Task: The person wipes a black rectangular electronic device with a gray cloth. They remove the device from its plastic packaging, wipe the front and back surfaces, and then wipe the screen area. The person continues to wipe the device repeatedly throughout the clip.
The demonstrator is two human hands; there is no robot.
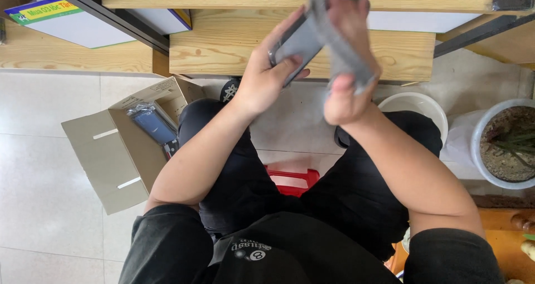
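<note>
Black sleeves low in frame, both hands centre-top: left hand [262, 78] grips a phone [298, 44], right hand [348, 50] clutches grey cloth [345, 55]; best wiped firmly, evenly

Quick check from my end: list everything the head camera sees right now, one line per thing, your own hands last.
Grey strip: one, grey, held up between both hands in front of the wooden bench.
Dark flat object: one, dark grey, in the left hand; what it is cannot be told.
Wooden bench: one, light wood, top centre.
Cardboard box: one, brown, open, on the floor at left, with blue items inside.
Stool: one, red, under the person.
White bucket: one, white, floor at right.
Plant pot: one, white with soil, far right.
White sheets: white with coloured edges, top left.
Left hand: gripping the dark object.
Right hand: closed on the strip.
</note>
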